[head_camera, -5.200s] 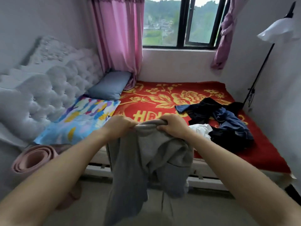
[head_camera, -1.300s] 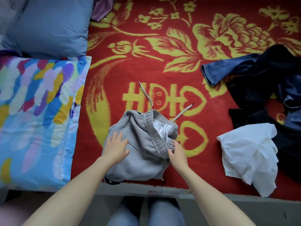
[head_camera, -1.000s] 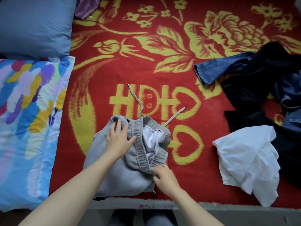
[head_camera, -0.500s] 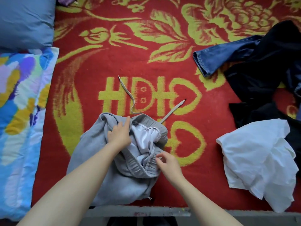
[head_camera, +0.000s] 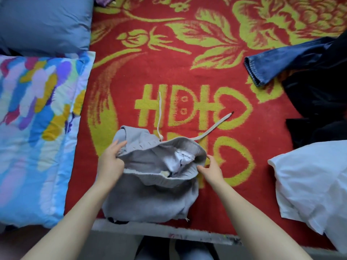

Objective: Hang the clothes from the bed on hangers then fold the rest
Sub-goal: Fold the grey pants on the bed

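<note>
Head view: bed under red blanket (head_camera: 131,76) with yellow flowers. Grey sweatpants (head_camera: 150,201) bunched at near edge, waistband spread wide, drawstrings trailing away. Left hand (head_camera: 110,164) grips waistband's left side; right hand (head_camera: 212,170) pinches right side. White garment (head_camera: 309,177), jeans (head_camera: 277,62) lie right; patterned pillow (head_camera: 33,128) left.

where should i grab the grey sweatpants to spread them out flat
Grip the ribbed waistband of the grey sweatpants at its two side ends, from left and right. It gapes open on top of the bunched legs, so its thick edge is free.
</note>
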Tool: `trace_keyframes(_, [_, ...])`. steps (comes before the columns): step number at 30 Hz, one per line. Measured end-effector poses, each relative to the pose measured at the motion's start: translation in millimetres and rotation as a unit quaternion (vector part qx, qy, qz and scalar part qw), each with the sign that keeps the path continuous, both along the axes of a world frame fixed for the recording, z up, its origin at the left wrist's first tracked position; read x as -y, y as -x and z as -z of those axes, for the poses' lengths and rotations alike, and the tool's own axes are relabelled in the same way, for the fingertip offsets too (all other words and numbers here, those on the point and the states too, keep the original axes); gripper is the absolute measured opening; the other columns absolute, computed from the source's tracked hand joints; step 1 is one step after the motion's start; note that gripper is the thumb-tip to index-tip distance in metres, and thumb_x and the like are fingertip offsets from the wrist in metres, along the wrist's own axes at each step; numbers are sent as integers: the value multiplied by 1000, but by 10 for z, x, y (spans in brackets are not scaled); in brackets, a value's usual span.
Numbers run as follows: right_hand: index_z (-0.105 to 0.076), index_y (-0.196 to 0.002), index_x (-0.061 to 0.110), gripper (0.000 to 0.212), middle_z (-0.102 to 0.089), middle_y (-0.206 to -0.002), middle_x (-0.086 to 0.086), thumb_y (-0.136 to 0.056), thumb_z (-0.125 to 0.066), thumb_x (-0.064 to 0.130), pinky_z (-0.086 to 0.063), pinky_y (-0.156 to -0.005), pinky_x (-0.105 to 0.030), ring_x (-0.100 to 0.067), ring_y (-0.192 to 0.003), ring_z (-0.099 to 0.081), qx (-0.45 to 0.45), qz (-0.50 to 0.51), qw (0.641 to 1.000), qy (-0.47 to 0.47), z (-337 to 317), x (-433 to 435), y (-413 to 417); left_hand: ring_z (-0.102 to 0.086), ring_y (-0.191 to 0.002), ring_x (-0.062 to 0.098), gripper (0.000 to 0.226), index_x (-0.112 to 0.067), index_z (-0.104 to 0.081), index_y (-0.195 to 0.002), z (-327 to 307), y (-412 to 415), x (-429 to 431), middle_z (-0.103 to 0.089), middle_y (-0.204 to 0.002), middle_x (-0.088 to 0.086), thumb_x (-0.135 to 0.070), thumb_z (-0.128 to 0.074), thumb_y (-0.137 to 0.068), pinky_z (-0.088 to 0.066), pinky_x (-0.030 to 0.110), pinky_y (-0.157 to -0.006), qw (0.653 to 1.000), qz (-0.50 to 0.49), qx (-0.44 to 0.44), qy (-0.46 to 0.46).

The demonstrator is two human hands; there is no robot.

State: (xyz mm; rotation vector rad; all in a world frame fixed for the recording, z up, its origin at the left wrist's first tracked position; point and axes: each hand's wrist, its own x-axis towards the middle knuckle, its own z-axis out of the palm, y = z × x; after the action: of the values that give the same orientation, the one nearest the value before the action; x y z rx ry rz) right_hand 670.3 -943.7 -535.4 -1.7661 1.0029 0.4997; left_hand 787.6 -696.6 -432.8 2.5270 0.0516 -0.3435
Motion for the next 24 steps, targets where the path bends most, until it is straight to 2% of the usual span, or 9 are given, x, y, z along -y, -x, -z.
trace_keyframes(2, [-27,-146,17,78,-46,-140,-10,-81,-69,19,-37,-103,-46,-30,-127,-44,21,24,999,-13,-3,-41,-19,-48,-125,29,66,-5,-62,-122,7,12,-194,-56,-131,17,22,-40,-65,-35,27,-100,997,-69,-12,22])
trace_keyframes(4, [-40,-139,15,67,-52,-133,-10,-79,-69,12,-38,-102,-44,-28,-123,-46,45,25,999,-13,3,-68,-67,-53,-117,31,66,-5,-62,-122,45,68,-380,-60,-123,18,15,-39,-64,-42,41,-101,991,-112,-42,61])
trace_keyframes(6, [-57,-105,19,30,-64,-103,-10,-79,-65,7,-46,-86,-37,-25,-96,-57,59,44,997,-23,-26,-93,-106,-54,-116,32,64,-5,-61,-123,106,174,-547,-61,-122,18,14,-39,-66,-42,42,-100,989,-126,-64,54])
trace_keyframes(7, [-53,-89,24,22,-63,-84,-7,-80,-62,6,-44,-74,-34,-24,-80,-56,62,50,996,-27,-54,-115,-118,-53,-118,31,64,-5,-60,-124,146,239,-630,-60,-124,17,17,-39,-68,-40,39,-100,990,-117,-73,29])
trace_keyframes(10, [-41,-73,25,28,-55,-70,-7,-84,-55,3,-39,-62,-33,-21,-64,-50,66,54,996,-6,-79,-162,-80,-45,-128,30,67,-8,-48,-136,273,411,-809,-49,-139,13,13,-44,-74,-36,37,-102,991,-28,-111,-62])
trace_keyframes(13, [-39,-71,21,32,-55,-74,-14,-82,-51,-6,-45,-65,-44,-22,-69,-50,79,63,995,14,-137,-231,4,-42,-128,31,65,-15,-35,-145,358,464,-829,-40,-146,10,-4,-53,-84,-41,42,-99,979,68,-121,-150])
trace_keyframes(16, [-40,-68,20,33,-55,-68,-10,-77,-48,-11,-43,-58,-38,-22,-60,-49,84,49,994,50,-208,-258,107,-48,-121,33,52,-18,-36,-143,368,420,-702,-46,-139,12,-26,-50,-94,-43,40,-90,968,103,-105,-205])
trace_keyframes(21, [-52,-82,23,31,-61,-73,-10,-78,-49,-8,-43,-48,-26,-24,-53,-54,110,40,989,88,-533,-60,291,-58,-89,45,40,-14,-48,-135,235,319,-908,-63,-95,30,-13,-41,-95,-40,41,-69,953,168,-75,-241])
trace_keyframes(24, [-61,-102,23,40,-62,-68,-5,-79,-55,-9,-43,-43,-14,-4,-44,-52,161,25,983,82,-895,95,514,-60,-88,43,49,-23,-45,-140,-57,336,-1204,-63,-91,31,-8,-45,-93,-41,37,-69,953,205,-106,-197])
